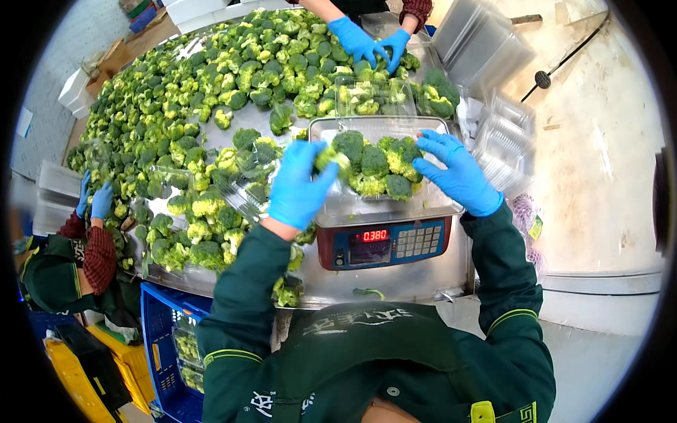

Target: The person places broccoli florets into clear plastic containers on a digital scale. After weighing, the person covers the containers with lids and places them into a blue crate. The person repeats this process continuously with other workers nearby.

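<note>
A cluster of broccoli florets lies on the metal pan of a digital scale, whose display shows lit red digits. Whether a clear tray sits under the cluster is hard to tell. At the cluster's left, my left hand grips a single broccoli floret, blurred, between thumb and fingers. My right hand is at the right side of the cluster with its fingers spread and nothing held. Its fingertips are close to the florets; contact is unclear.
Loose broccoli covers much of the metal table. Clear plastic containers are stacked at right. A co-worker's gloved hands work across the table, another's at far left. A blue crate with packed broccoli stands below.
</note>
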A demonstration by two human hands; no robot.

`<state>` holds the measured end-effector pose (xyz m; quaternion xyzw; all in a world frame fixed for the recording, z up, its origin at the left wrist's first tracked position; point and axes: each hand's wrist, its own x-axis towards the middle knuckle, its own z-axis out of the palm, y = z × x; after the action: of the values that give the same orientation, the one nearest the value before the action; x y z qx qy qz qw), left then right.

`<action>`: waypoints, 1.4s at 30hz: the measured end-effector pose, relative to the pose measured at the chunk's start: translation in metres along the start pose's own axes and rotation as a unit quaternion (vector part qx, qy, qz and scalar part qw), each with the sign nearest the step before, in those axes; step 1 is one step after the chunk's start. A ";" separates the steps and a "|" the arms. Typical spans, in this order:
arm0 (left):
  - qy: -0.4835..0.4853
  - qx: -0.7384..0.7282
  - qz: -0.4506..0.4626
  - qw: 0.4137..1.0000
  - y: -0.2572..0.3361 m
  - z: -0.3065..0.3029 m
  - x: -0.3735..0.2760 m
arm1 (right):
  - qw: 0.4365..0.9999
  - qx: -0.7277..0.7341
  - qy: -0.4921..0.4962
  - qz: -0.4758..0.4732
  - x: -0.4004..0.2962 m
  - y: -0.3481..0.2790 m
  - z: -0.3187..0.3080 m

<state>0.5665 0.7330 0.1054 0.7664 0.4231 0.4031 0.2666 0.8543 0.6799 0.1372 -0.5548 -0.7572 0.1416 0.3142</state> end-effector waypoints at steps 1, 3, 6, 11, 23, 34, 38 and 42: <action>0.004 -0.014 -0.020 1.000 -0.006 -0.011 0.013 | 1.000 -0.010 0.013 0.018 -0.001 0.000 -0.002; 0.100 0.063 0.013 0.993 -0.034 -0.035 0.043 | 0.998 -0.024 0.033 0.046 0.002 0.002 -0.008; 0.134 0.173 0.031 0.975 -0.040 -0.057 0.050 | 0.985 0.033 0.074 0.151 0.010 0.019 -0.017; 0.060 0.044 -0.004 0.997 -0.034 -0.016 0.034 | 0.941 0.137 0.012 0.309 0.048 0.067 -0.020; 0.011 -0.163 -0.068 0.984 -0.019 0.077 -0.002 | 0.743 0.592 0.076 0.303 0.082 0.087 0.041; -0.068 -0.215 -0.115 0.967 0.002 0.059 -0.008 | 0.922 0.242 0.049 0.299 -0.022 0.039 0.026; -0.042 -0.244 -0.109 0.963 -0.005 0.061 -0.006 | 0.905 0.242 0.032 0.349 -0.017 0.022 0.014; -0.062 -0.293 -0.173 0.938 0.008 0.057 0.005 | 0.882 0.295 0.040 0.366 -0.008 0.019 0.013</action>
<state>0.6193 0.7296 0.0828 0.5930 0.3952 0.4084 0.5704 0.8617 0.6805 0.1144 -0.6793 -0.4104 0.4409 0.4193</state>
